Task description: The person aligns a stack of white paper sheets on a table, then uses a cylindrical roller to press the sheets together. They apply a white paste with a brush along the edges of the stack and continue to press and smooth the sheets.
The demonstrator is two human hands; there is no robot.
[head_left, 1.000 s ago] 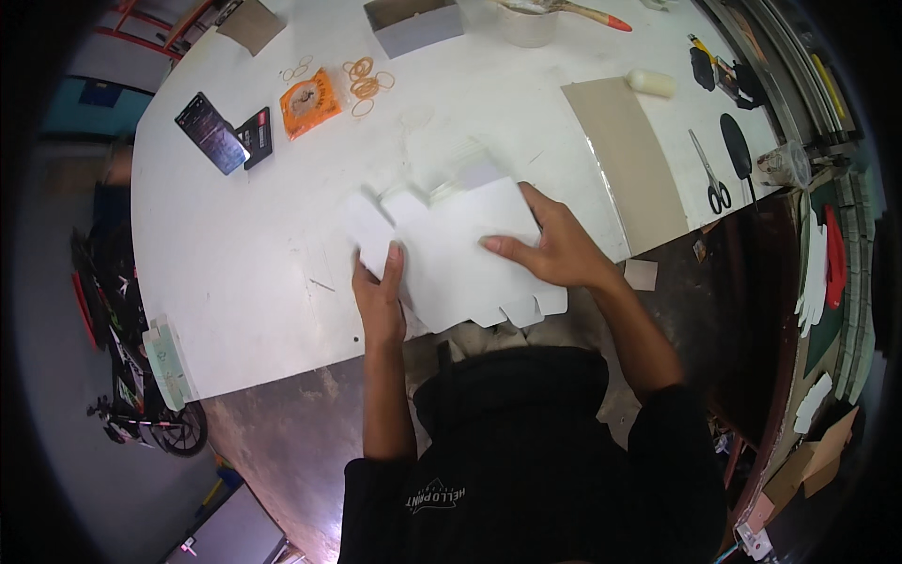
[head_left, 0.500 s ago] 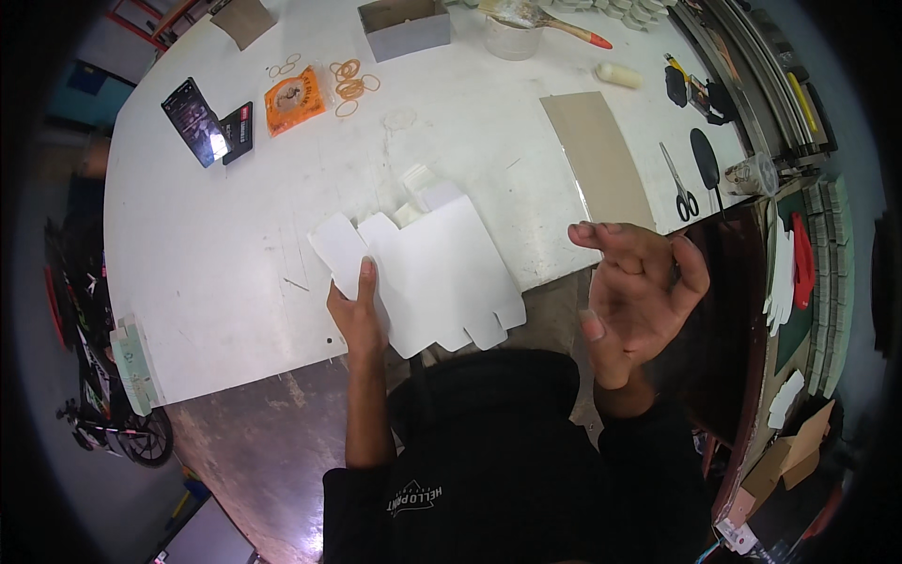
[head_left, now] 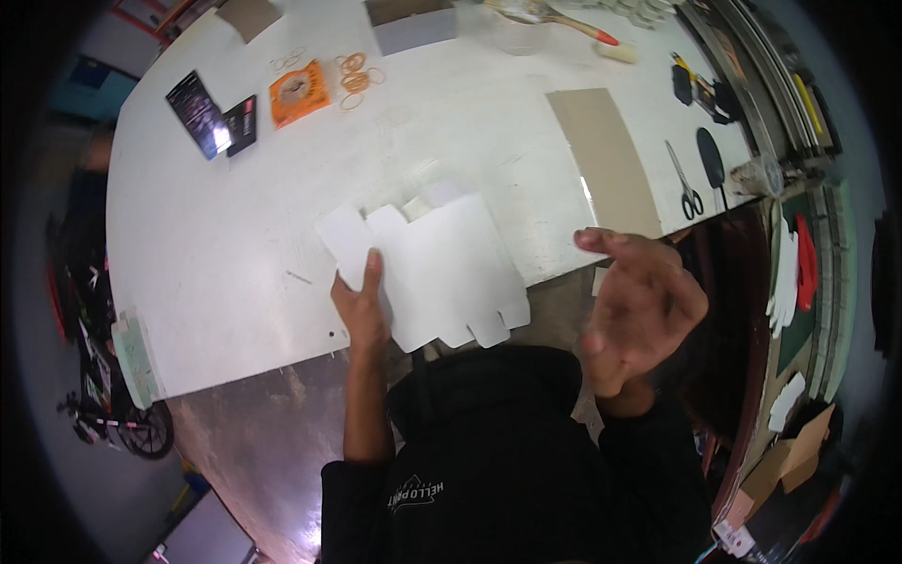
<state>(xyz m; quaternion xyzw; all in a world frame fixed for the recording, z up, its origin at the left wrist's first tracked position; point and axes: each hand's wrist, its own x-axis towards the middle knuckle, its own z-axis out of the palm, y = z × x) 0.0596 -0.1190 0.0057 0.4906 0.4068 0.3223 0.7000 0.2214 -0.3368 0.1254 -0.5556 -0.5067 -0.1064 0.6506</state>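
A flat white die-cut box blank [head_left: 451, 273], with tabs along its edges, lies over the front edge of the table. My left hand [head_left: 362, 305] grips it at its left side, thumb on top and the fingers hidden beneath. More white pieces show at the blank's far edge; whether they are separate sheets I cannot tell. To the right of the blank, my right hand [head_left: 644, 305] is raised in the air, palm up, slightly blurred. Its fingers are loosely bent, the thumb stands apart, and nothing is in it.
On the white table [head_left: 235, 263] a grey-brown board [head_left: 606, 160], scissors [head_left: 686, 183] and a cutter knife [head_left: 695, 85] lie to the right. A propped phone [head_left: 197, 113], an orange packet [head_left: 299, 94] and rubber bands [head_left: 353, 80] are far left. A grey box [head_left: 412, 28] and a brush [head_left: 564, 23] sit at the back.
The view has shifted slightly. My right hand has turned a little, its fingers closer together than before. My left hand keeps its hold on the box blank.
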